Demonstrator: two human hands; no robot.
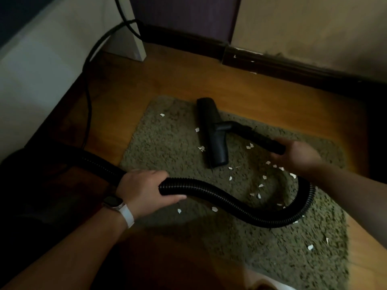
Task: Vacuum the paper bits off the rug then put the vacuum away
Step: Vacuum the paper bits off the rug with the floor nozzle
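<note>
Paper bits (pixel 214 209), small and white, lie scattered over the olive shag rug (pixel 167 143), most of them on its right half between the vacuum's floor nozzle (pixel 211 130) and the loop of the hose (pixel 230 203). One lies near the rug's far left corner, and a couple lie toward its near right corner. The nozzle, black and long, rests flat on the far middle of the rug, with two bits just beside its left side. A short rigid tube (pixel 261 139) runs from the nozzle toward the rug's right edge. The person's right grip (pixel 297 153) is closed round the end of that tube, though the hand is blurred. From there the ribbed black hose curves down over the right part of the rug, swings back across its near middle and passes off the left edge into shadow. The left grip (pixel 144 191) is wrapped round the hose above the rug's left edge, fingers over the top and thumb beneath. That wrist wears a watch (pixel 114 203) on a white strap. The rug lies on a wooden floor (pixel 167 76), and a dark cable (pixel 90 101) trails along the floor's left side beside white furniture (pixel 31 70).
</note>
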